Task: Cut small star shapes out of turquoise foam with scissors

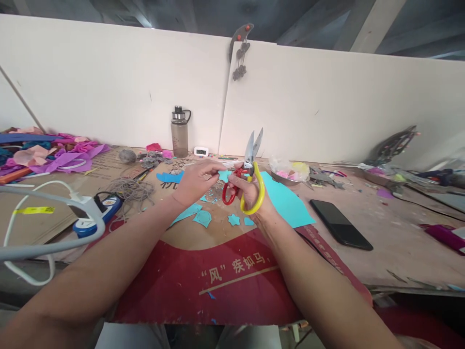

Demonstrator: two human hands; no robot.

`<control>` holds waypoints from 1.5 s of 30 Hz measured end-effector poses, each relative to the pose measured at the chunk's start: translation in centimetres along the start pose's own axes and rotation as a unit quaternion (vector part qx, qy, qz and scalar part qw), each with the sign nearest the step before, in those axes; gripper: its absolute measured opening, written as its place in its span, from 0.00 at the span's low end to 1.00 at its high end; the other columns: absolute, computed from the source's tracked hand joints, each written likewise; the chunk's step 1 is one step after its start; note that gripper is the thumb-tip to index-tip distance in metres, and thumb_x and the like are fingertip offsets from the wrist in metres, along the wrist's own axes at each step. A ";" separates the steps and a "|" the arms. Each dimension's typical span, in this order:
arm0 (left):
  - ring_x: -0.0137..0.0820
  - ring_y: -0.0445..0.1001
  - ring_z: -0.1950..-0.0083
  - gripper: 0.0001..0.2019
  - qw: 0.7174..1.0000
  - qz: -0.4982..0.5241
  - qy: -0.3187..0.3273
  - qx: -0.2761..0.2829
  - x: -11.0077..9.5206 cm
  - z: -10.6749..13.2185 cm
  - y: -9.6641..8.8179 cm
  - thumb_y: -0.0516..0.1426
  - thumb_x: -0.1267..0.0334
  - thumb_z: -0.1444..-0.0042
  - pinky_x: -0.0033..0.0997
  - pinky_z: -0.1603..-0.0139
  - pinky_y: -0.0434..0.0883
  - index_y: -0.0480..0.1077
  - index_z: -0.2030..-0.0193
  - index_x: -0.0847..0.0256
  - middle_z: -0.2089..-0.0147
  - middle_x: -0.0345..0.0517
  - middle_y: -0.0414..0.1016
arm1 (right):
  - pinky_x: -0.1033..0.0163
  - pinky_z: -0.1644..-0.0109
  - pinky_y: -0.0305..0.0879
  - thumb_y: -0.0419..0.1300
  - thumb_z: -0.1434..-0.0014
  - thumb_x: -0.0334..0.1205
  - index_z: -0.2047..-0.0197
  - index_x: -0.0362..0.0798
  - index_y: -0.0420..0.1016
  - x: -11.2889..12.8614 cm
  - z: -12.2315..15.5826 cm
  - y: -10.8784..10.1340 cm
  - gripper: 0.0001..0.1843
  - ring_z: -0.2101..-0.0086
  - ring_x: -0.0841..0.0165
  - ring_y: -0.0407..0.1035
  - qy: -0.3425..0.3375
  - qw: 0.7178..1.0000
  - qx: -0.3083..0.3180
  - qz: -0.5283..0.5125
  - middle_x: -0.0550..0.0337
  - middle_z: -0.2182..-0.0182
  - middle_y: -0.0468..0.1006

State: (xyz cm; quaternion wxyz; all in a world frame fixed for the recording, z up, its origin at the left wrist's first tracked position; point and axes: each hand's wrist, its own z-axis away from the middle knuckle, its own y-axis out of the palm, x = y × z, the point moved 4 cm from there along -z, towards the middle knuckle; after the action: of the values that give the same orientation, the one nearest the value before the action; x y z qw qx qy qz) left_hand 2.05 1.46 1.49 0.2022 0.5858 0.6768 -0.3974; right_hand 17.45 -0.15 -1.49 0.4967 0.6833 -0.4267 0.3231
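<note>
My left hand [198, 183] pinches a small cut piece of turquoise paper [224, 176] between thumb and fingertips. Close beside it, my right hand [250, 191] grips scissors [249, 157] with one red and one yellow handle. Their blades point up and stand a little apart, away from the paper piece. Below the hands, a turquoise paper flower [233, 220] and a cut scrap with a drawn outline [202, 218] lie on the cardboard. A large turquoise sheet [285, 201] lies under and right of my right wrist.
A black phone [340, 224] lies at right. A bottle [180, 132] and a small white clock [201, 151] stand by the white partition [116, 82]. Colourful scraps [47, 152] pile at left, near a blue power strip [98, 215]. A bowl [286, 173] sits behind the sheet.
</note>
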 end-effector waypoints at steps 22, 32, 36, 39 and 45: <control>0.23 0.71 0.75 0.11 0.953 0.210 -0.210 0.064 2.8 0.0 0.6 0.69 0.60 0.47 0.26 0.71 0.68 0.76 0.72 0.65 0.72 0.45 0.78 | 0.67 0.78 0.63 0.66 0.52 0.42 0.55 0.51 0.61 -0.2 -0.9 -1.2 0.23 0.78 0.72 0.67 -0.025 0.997 -0.069 0.035 0.67 0.75 0.76; 0.24 0.69 0.75 0.11 0.953 0.161 -0.232 0.111 2.9 0.4 1.2 0.67 0.59 0.46 0.25 0.73 0.65 0.77 0.73 0.64 0.72 0.48 0.77 | 0.69 0.78 0.63 0.64 0.52 0.40 0.55 0.53 0.61 0.4 -1.0 -1.7 0.22 0.80 0.74 0.65 -0.026 0.994 -0.086 0.059 0.70 0.75 0.75; 0.25 0.68 0.76 0.11 0.958 0.130 -0.225 0.125 3.2 0.4 1.3 0.67 0.59 0.46 0.26 0.75 0.62 0.78 0.74 0.63 0.73 0.48 0.76 | 0.68 0.78 0.63 0.66 0.50 0.40 0.55 0.53 0.61 0.4 -1.0 -1.7 0.22 0.80 0.74 0.65 -0.024 0.994 -0.081 0.063 0.69 0.75 0.74; 0.25 0.69 0.75 0.10 0.958 0.126 -0.224 0.126 3.2 0.4 1.3 0.67 0.59 0.46 0.27 0.75 0.62 0.78 0.74 0.62 0.73 0.48 0.76 | 0.69 0.77 0.63 0.66 0.50 0.40 0.55 0.53 0.61 0.4 -1.0 -1.7 0.22 0.78 0.73 0.66 -0.023 0.994 -0.083 0.062 0.69 0.75 0.74; 0.26 0.68 0.76 0.12 0.961 0.087 -0.227 0.133 2.8 0.6 1.5 0.65 0.58 0.46 0.27 0.74 0.62 0.77 0.76 0.61 0.75 0.47 0.75 | 0.69 0.78 0.62 0.64 0.52 0.40 0.55 0.52 0.61 0.2 -1.3 -1.9 0.22 0.79 0.74 0.64 -0.015 0.994 -0.091 0.053 0.69 0.75 0.74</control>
State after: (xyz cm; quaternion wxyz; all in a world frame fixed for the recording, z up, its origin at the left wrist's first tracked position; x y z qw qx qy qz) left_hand 2.73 2.76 -1.44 0.3047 0.5585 0.5007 -0.5869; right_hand 19.22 1.27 -1.72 0.5323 0.6165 -0.4977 0.2982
